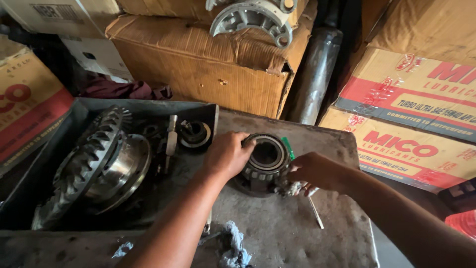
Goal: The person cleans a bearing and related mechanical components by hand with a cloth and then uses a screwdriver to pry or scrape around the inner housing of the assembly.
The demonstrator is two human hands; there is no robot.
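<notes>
I see my left hand (227, 155) closed over the left rim of a round steel roller bearing (266, 158) standing on the grimy grey metal worktable (297, 233), near its middle. My right hand (315, 171) is clamped on a green-handled screwdriver (288, 149) against the bearing's right side. To the left, a large toothed ring gear (89, 164) lies in a dark metal tray (144, 105); brown cardboard boxes (208, 64) stand far behind.

Counted on and around the grimy workbench

Two hands (225, 156) (317, 171) meet at one roller bearing (265, 161); one large ring gear (91, 164) and one smaller bearing (194, 134) lie in one metal tray (148, 105); one green-handled tool (288, 147), one rag (233, 245), and at least five cardboard boxes (208, 69) surround them.
</notes>
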